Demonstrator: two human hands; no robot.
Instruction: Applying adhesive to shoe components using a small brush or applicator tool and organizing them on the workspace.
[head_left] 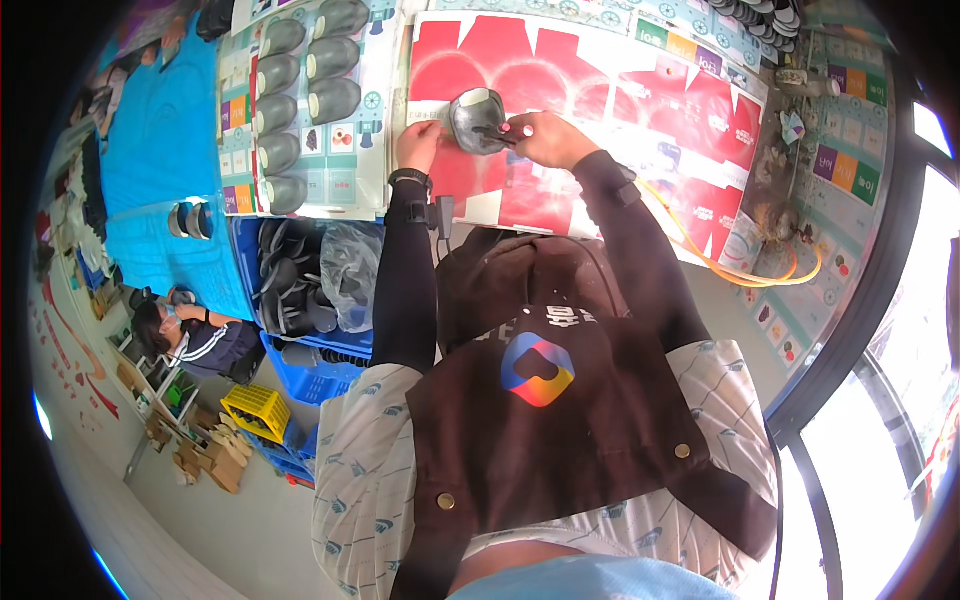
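Over red-and-white worktop (610, 105), working on grey shell (466, 122) between both hands. Pinching thin dark tool (494, 133) at its lower right with right hand (550, 139) fingers; holding left hand (418, 146) just beside, can't tell if gripping. Could skid or tip shell by pressing without bracing.

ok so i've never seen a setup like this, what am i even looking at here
There's no machine: these are a person's two bare hands, in a single picture from a wide fisheye camera worn on the head, looking down, so straight edges bend. In front lies a red and white printed sheet. The right hand holds a thin dark thing, too small to name, at a rounded grey piece; the left hand is close beside it. Similar pieces stand lined up further left.
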